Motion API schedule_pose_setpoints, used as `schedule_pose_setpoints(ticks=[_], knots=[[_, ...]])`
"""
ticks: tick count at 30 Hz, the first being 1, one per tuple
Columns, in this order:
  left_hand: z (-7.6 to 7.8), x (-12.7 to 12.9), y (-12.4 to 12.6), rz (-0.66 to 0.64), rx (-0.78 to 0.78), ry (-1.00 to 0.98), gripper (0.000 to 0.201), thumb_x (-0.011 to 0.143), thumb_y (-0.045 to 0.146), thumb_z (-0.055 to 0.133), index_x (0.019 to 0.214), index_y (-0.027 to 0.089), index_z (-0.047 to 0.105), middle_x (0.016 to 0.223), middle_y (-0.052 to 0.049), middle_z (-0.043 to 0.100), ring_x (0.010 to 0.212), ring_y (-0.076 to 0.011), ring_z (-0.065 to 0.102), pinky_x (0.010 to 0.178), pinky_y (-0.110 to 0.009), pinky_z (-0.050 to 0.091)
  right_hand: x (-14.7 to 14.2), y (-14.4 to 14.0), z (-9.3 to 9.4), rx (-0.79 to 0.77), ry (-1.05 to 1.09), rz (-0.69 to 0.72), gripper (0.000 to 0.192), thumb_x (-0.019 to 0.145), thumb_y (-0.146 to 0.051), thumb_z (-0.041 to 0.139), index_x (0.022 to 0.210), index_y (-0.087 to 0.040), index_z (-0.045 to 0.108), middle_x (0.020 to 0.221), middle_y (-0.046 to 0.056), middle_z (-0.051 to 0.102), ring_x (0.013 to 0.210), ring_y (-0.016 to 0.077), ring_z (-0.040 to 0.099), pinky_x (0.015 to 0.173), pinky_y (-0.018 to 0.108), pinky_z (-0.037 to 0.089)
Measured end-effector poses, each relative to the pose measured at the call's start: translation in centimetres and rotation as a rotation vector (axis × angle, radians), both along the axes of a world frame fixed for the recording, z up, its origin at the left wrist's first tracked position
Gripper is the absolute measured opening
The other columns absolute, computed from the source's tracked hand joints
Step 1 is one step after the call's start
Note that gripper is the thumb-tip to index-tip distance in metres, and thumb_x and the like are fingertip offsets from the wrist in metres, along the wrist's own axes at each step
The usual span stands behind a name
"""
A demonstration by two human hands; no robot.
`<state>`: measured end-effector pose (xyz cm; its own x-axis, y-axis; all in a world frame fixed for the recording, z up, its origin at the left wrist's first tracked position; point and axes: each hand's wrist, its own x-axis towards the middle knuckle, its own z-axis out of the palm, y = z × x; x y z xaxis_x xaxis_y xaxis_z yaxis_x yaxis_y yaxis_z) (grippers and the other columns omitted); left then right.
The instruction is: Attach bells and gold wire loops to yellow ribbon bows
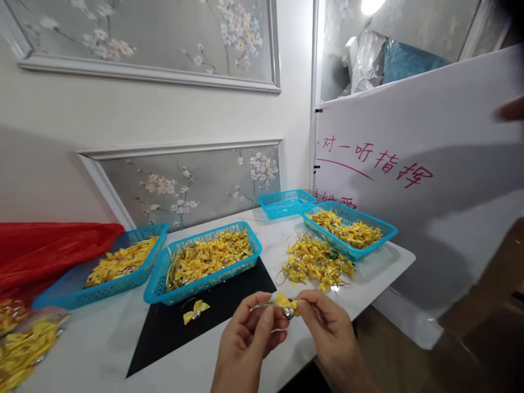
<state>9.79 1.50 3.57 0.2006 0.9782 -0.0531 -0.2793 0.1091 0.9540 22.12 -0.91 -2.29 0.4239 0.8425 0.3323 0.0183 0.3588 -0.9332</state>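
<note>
Between both hands is a yellow ribbon bow (283, 300) with a small silvery bell-like bead at its middle. My left hand (252, 333) is closed, pinching a thin cord or tie at the bow's left side. The fingertips of my right hand (325, 325) grip the bow's right loop. Both hands are above the table's front edge. A single similar bow (196, 311) lies on the black mat (164, 338) to the left. Just beyond my hands is a loose pile of yellow bows (315, 261).
Blue baskets of bows stand at the left (98, 295), centre (204, 288) and right (368, 252). Another blue basket (286, 210) sits against the wall. Red plastic (53, 245) and bagged yellow bows (28, 349) lie far left. A blurred hand (511, 109) enters at the right edge.
</note>
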Motion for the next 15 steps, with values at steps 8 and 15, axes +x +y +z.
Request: schedule_pose_setpoints(ticks=[8, 15], knots=[[-0.3, -1.5, 0.2, -0.02, 0.363, 0.325, 0.011, 0.074, 0.029, 0.075, 0.069, 0.02, 0.072, 0.066, -0.001, 0.069, 0.063, -0.0165, 0.062, 0.061, -0.022, 0.051, -0.5, -1.2, 1.4, 0.053, -0.179, 0.116, 0.021, 0.096, -0.033, 0.05, 0.087, -0.021, 0.065, 0.081, 0.002, 0.063, 0.079, 0.017, 0.057, 0.072, 0.022, 0.046], [-0.7, -1.7, -0.5, -0.052, 0.618, 0.427, 0.013, 0.081, 0.019, 0.066, 0.07, 0.021, 0.071, 0.076, -0.003, 0.072, 0.073, -0.02, 0.066, 0.07, -0.025, 0.051, -1.0, -1.4, 2.3, 0.05, -0.241, 0.079, 0.022, 0.095, -0.032, 0.05, 0.079, -0.02, 0.058, 0.073, 0.0, 0.056, 0.07, 0.0151, 0.053, 0.064, 0.023, 0.043]])
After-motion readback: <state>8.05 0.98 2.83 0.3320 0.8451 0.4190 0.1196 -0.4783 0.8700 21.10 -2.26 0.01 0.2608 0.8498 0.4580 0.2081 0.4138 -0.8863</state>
